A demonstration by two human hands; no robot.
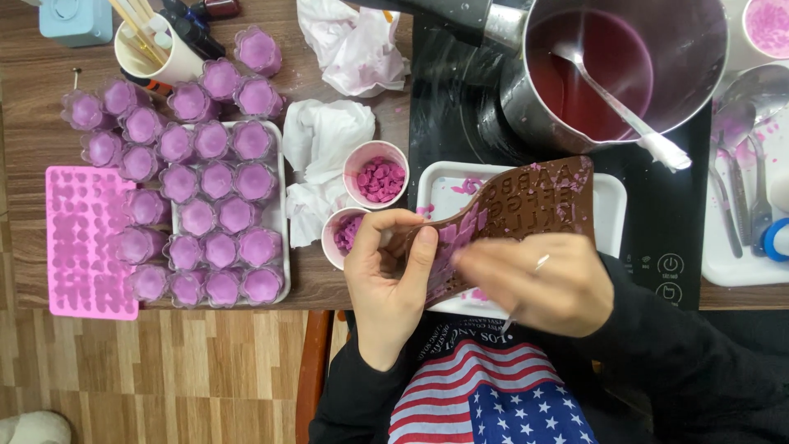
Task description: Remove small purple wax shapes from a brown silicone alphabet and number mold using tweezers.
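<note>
My left hand (388, 271) grips the near end of a brown flexible mould (526, 205) with letter-shaped cavities, bending it upward. Purple wax pieces sit in the bent part of the mould. My right hand (534, 284), blurred and wearing a ring, presses on the mould's near edge beside the left hand. The mould hangs over a white rectangular tray (612, 201). Two small paper cups with purple wax bits stand just left of it, one (376, 174) farther and one (339, 234) next to my left thumb.
A steel pot (699, 90) of dark purple liquid with a spoon (625, 111) sits on a black cooktop (460, 107). Several purple candles fill a white tray (282, 197) at left, beside a pink mould (86, 242). Crumpled tissues (329, 136) lie mid-table. Utensils (740, 181) rest at right.
</note>
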